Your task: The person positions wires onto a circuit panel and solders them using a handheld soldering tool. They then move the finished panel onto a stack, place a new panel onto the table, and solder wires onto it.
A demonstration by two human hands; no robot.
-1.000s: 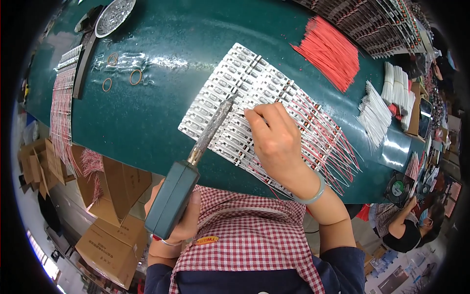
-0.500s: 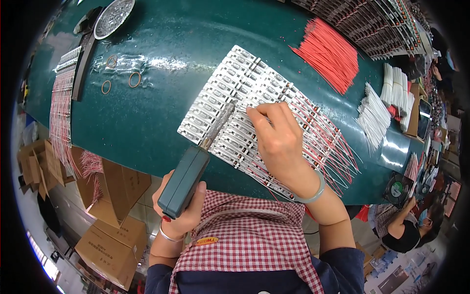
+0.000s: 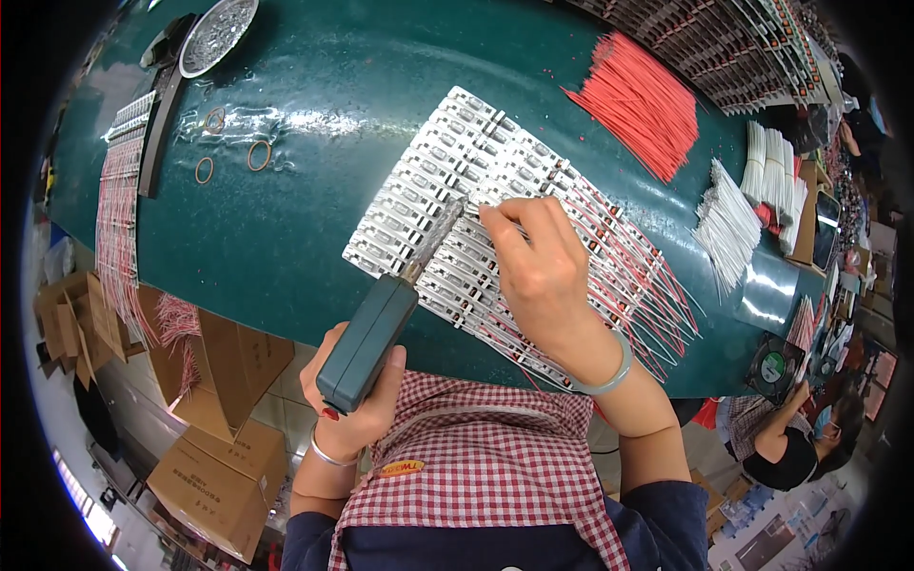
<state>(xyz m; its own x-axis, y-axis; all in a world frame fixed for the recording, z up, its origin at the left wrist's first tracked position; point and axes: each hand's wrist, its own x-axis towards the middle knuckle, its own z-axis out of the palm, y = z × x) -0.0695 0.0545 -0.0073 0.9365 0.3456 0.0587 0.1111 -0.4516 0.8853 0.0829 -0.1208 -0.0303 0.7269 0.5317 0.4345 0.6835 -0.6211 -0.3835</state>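
My left hand [image 3: 347, 395] is wrapped round the dark green, block-shaped body of a hand tool [image 3: 367, 343]. The tool's long, rough grey metal shaft reaches up and away over a panel of white plastic holders [image 3: 419, 186] set in close rows. Its tip is near the fingers of my right hand [image 3: 543, 266]. That hand is closed in a pinch over the panel's middle; what it pinches, if anything, is too small to make out. Thin red and white wires [image 3: 647, 295] trail from the panel's right side, partly behind my right forearm.
A pile of red wires [image 3: 638, 105] and white wire bundles [image 3: 728, 228] lie to the right. Far left are a metal bowl [image 3: 219, 36], a dark bar [image 3: 162, 133] and another wired panel [image 3: 119, 209]. Rubber bands [image 3: 259, 155] lie nearby. Cardboard boxes [image 3: 219, 485] stand below; another person [image 3: 785, 438] sits right.
The tool in my left hand has shifted slightly up and to the right, its tip now closer to my right fingers. My right hand stays nearly in place.
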